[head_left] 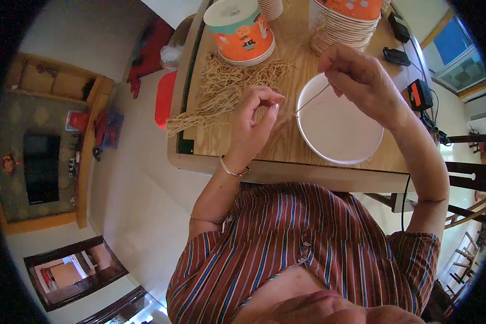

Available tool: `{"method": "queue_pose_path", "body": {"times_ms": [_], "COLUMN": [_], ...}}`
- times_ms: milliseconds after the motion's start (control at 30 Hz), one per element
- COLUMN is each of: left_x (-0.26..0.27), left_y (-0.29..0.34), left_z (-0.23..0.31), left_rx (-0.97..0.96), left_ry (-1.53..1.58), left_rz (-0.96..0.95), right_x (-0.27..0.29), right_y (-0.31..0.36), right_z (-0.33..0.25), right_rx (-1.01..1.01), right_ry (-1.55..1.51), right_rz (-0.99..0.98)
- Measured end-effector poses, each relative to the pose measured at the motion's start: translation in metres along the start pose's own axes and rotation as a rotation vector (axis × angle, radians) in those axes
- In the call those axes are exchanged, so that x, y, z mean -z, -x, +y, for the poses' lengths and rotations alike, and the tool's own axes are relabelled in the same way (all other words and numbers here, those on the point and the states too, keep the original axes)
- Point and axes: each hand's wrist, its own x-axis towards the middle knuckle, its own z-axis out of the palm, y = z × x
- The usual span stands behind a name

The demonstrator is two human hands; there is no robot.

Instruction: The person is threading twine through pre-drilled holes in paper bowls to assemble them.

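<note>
My right hand (362,86) is raised over a round white tub (340,129) near the table's front edge. Its fingertips pinch a thin pale strand (314,99), which slants down to the left across the tub's rim. To the left of the tub, my left hand (255,121) is closed, thumb and forefinger drawn together. Whatever those fingers hold is too small to make out. Beside and behind that hand lies a loose heap of tan, root-like strands (227,94), with one bunched end reaching the table's left edge.
An orange-and-green paper tub (243,38) stands upside down behind the strands. Stacked paper tubs (344,29) rise at the back. Black adapters and a black-and-orange box (420,94) with cables line the right edge. A red stool (164,100) stands left of the wooden table (275,148).
</note>
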Motion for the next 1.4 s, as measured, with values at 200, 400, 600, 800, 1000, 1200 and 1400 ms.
{"method": "queue_pose_path", "body": {"times_ms": [200, 400, 600, 800, 1000, 1200, 1400], "left_x": [-0.003, 0.009, 0.005, -0.017, -0.051, -0.083, -0.046], "left_y": [-0.012, -0.01, 0.011, 0.013, 0.017, 0.02, -0.032], "left_z": [0.027, 0.036, 0.041, 0.076, 0.089, 0.097, 0.05], "left_rx": [-0.315, -0.399, -0.525, -0.695, -0.734, -0.805, -0.361], "left_ry": [-0.191, -0.28, -0.495, -0.675, -0.666, -0.157, -0.073], "left_rz": [-0.267, -0.379, -0.354, -0.445, -0.481, -0.493, -0.107], "right_x": [0.013, 0.049, 0.069, 0.079, 0.06, 0.04, 0.038], "right_y": [0.003, 0.01, 0.014, 0.007, 0.0, 0.004, 0.008], "right_z": [0.003, 0.021, 0.036, 0.07, 0.072, 0.055, 0.04], "right_rx": [-0.006, 0.018, -0.074, -0.102, -0.224, -0.21, -0.104], "right_ry": [0.096, 0.082, 0.179, 0.142, 0.317, 0.253, 0.271], "right_rz": [0.042, 0.097, 0.256, 0.232, 0.039, -0.122, -0.347]}}
